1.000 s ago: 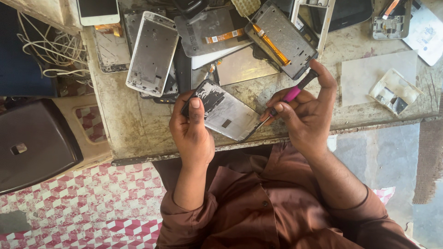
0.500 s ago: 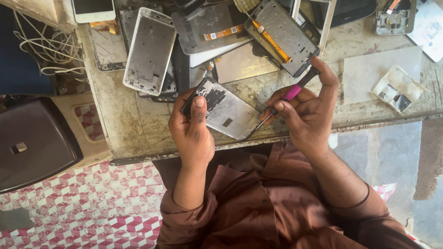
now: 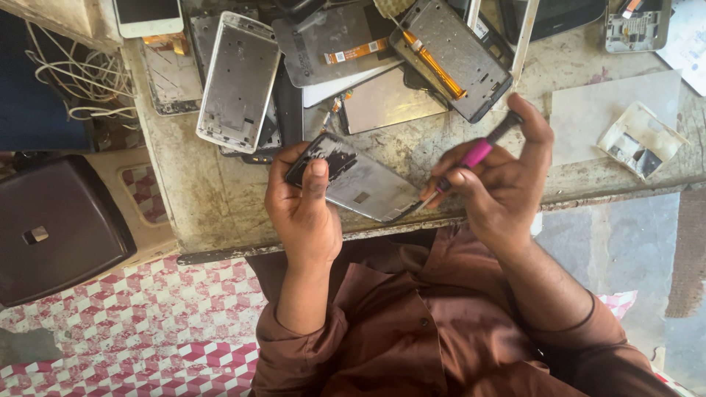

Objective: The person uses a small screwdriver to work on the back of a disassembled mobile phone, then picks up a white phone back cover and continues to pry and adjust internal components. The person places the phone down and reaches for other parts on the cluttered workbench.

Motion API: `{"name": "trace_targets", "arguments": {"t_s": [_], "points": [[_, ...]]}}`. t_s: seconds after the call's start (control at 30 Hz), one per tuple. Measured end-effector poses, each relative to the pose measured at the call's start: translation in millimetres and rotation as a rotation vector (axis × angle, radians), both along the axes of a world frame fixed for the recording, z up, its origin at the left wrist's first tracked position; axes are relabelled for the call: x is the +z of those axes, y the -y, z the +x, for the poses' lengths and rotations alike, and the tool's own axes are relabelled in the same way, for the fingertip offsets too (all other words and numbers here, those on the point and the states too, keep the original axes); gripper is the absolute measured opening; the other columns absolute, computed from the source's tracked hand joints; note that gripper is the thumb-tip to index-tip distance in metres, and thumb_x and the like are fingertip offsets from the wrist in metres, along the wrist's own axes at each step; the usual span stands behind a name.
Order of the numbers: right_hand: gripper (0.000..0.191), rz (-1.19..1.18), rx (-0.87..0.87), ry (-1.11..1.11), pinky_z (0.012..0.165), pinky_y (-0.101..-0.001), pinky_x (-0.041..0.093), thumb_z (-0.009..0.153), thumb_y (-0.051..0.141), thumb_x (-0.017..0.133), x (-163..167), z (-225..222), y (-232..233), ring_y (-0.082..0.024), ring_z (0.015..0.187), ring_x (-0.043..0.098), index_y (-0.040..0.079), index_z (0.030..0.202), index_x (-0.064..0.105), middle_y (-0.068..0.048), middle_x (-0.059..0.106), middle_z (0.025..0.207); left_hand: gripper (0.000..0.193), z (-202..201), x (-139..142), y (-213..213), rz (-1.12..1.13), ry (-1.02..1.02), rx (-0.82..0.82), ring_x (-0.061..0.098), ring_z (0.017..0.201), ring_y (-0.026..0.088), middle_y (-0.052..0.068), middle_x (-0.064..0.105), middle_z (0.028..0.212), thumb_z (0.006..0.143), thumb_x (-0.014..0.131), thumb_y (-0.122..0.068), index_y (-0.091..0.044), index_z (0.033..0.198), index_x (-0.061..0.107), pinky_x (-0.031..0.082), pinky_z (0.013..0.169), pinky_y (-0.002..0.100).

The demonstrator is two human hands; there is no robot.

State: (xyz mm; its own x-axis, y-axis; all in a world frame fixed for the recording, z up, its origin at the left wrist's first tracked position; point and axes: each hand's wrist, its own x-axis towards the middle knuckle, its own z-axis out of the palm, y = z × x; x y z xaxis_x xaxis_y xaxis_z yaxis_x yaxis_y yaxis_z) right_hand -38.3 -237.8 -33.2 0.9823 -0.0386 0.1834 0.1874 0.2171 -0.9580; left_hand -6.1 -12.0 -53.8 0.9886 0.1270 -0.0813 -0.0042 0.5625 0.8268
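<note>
The left hand (image 3: 300, 209) is closed around the dark upper end of an opened phone body (image 3: 358, 179), thumb laid flat across its top and fingers wrapped beneath, so its grip is pressed together on that piece. The phone body lies tilted at the near edge of the bench (image 3: 198, 213), its grey metal back panel facing up and its lower corner pointing right toward the other hand. The right hand (image 3: 500, 184) pinches a slim screwdriver (image 3: 471, 158) with a pink collar and black cap; thumb and forefinger squeeze the shaft while the index finger arches over the cap, and the tip meets the phone body's lower right edge. Farther back on the bench lie several stripped parts: a silver phone frame (image 3: 239, 81) on the left, a grey plate with an orange ribbon cable (image 3: 346, 44) in the middle, and a dark chassis with a yellow-orange strip (image 3: 452, 55) to its right. At far right sits a pale sheet (image 3: 599, 110) with a small open packet (image 3: 640, 140) resting on it. Left of the bench are a tangle of white cables (image 3: 81, 77) and a dark brown case (image 3: 59, 228) above a red-and-white patterned floor (image 3: 140, 331). The person wears brown sleeves (image 3: 412, 323).
</note>
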Motion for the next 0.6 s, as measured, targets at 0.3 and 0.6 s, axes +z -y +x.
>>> {"name": "trace_targets", "arguments": {"t_s": [0.3,0.6], "points": [[0.071,0.184,-0.061,0.088,0.065,-0.0401,0.064,0.108,0.019,0.070,12,-6,-11,-0.029,0.067,0.075,0.010,0.154,0.017,-0.022,0.072,0.090,0.024,4,9,-9,-0.416,0.033,-0.146,0.050,0.074,0.011,0.001,0.056,0.081,0.112,0.058,-0.033,-0.010,0.120,0.059,0.041,0.072,0.028],[0.055,-0.015,-0.030,0.210,0.068,-0.0434,0.067,0.098,0.005,0.068,22,18,-57,-0.035,0.074,0.081,0.012,0.125,0.021,-0.027,0.072,0.093,0.055,12,5,-17,-0.602,0.109,-0.322,0.040,0.060,0.010,-0.003,0.041,0.064,0.113,0.037,-0.061,-0.012,0.093,0.054,0.034,0.064,0.028]]}}
